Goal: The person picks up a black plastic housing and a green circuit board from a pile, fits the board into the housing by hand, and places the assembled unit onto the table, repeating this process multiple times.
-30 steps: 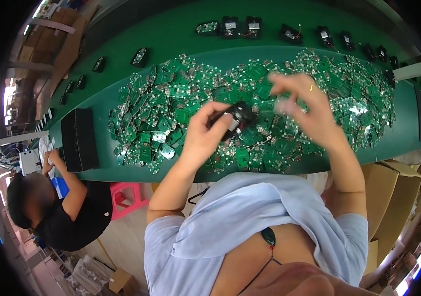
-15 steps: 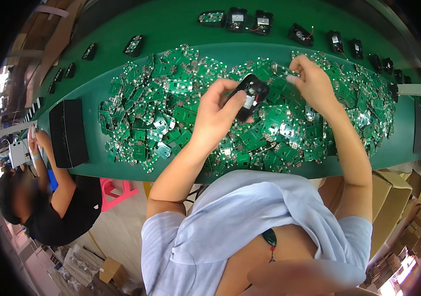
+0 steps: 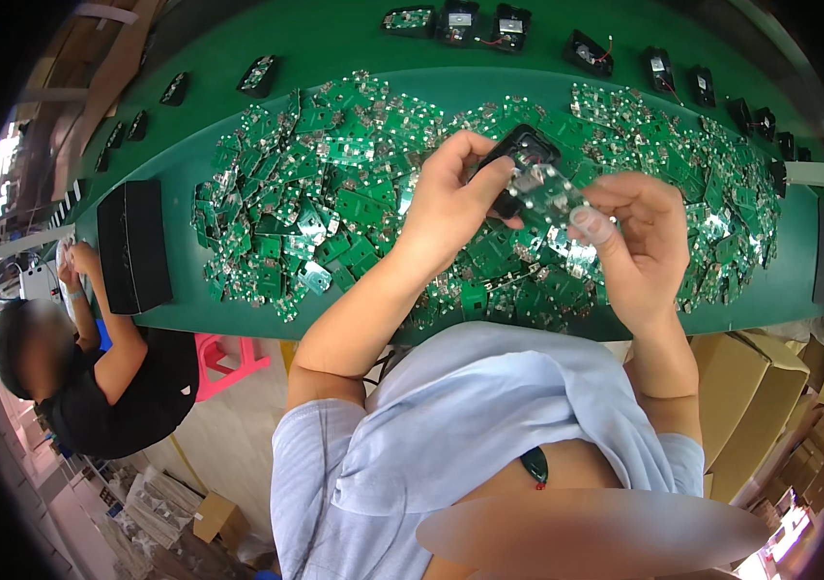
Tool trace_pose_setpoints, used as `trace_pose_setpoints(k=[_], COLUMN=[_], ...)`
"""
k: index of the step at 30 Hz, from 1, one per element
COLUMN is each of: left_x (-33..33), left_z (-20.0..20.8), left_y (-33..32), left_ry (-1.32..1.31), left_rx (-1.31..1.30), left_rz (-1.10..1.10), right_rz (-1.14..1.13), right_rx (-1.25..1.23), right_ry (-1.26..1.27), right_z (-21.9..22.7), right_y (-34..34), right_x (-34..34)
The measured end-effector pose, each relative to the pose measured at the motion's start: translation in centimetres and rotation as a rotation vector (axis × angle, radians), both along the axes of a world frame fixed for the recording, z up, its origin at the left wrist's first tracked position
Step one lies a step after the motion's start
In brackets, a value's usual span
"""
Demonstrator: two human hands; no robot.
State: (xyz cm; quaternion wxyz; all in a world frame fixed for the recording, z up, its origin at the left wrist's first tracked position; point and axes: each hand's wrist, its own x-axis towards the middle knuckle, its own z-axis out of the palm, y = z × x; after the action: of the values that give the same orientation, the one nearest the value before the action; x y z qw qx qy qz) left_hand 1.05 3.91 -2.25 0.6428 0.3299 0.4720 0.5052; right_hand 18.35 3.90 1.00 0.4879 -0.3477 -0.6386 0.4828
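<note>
My left hand (image 3: 452, 198) grips a small black plastic housing (image 3: 526, 143) by its left side, with the thumb across its open face. A green circuit board (image 3: 549, 193) dotted with silver parts lies against the housing's opening, tilted, covering much of the inside. The thumb and fingers of my right hand (image 3: 646, 242) pinch the board's near right end. Both hands are above a wide heap of loose green circuit boards (image 3: 354, 150) on the green table. Whether the board touches the housing's inside cannot be made out.
Along a green strip at the back stand several black housings (image 3: 510, 29), some with wires or boards in them. A black box (image 3: 136, 246) stands at the table's left end. Beyond it, a person in black (image 3: 122, 387) works beside a pink stool (image 3: 228, 362). Cardboard boxes (image 3: 755, 396) are at the right.
My right hand has come from the far side of the heap toward me, bringing a circuit board against the housing. My left hand has shifted slightly right and away with the housing.
</note>
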Motion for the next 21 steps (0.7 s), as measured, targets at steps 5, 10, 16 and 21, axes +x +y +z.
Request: trace_pose_setpoints(k=[5, 10, 16, 21], left_x=[0.4, 0.4, 1.1, 1.1], left_z=[0.6, 0.6, 1.3, 1.5], left_y=[-0.4, -0.9, -1.2, -1.0], left_ry=[0.034, 0.089, 0.112, 0.226], left_rx=[-0.002, 0.029, 0.094, 0.071], left_rz=[-0.013, -0.065, -0.067, -0.133], right_rz=[0.020, -0.049, 0.059, -0.082], right_rx=[-0.035, -0.222, -0.312, 0.103], right_ry=[-0.045, -0.048, -0.080, -0.442], right_z=[0.5, 0.6, 0.2, 0.4], right_y=[0.5, 0.9, 0.7, 0.9], right_x=[-0.1, -0.1, 0.2, -0.3])
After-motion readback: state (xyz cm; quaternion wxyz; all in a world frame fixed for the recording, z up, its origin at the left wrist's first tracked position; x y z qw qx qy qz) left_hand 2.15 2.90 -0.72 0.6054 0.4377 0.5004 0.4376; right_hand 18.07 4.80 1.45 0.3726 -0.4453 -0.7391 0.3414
